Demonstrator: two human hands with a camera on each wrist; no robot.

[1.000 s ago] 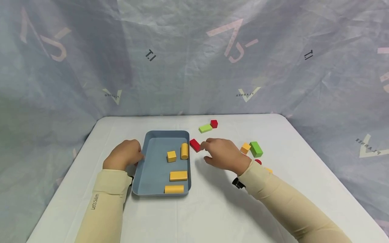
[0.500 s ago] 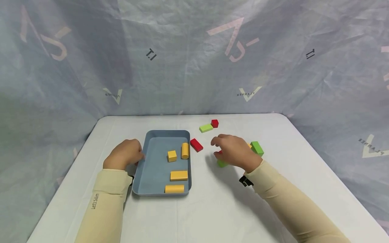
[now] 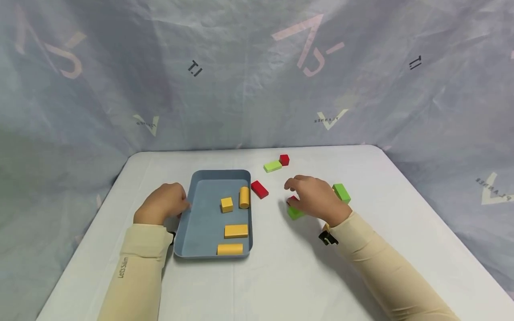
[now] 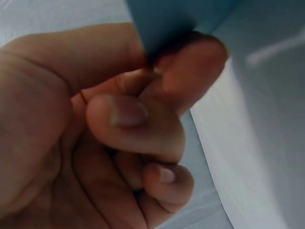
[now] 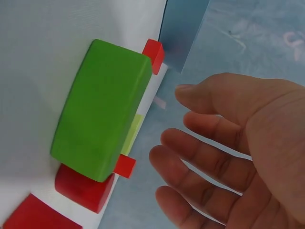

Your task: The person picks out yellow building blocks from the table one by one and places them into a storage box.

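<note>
the green rectangular block (image 5: 101,109) is lying on the worktop (image 3: 281,276), between the right edge of the blue-grey tray (image 3: 201,232) and the worktop's right edge, nearer the tray. the right hand (image 3: 317,198) is hovering over it in the head view and partly covering it. its fingers (image 5: 195,150) are bending gently, standing well away from the thumb (image 5: 219,95) and holding nothing; in the right wrist view they are not touching the block. the left hand (image 3: 163,204) is pinching the tray's left wall.

assessment: for a sound grip, the thumb and fingers should be meeting the two long faces near mid-length, level with each other, and squeezing evenly. a straight lift would be sparing the red cylinder (image 5: 86,191), which is showing close by the block's lower end in that view. the left hand should be bracing the tray without tipping it.

orientation: in the right wrist view the long axis is running from upper right to lower left, roughly following the worktop's far edge. the upper end is pointing toward the tray side; no marked front is showing.
</note>
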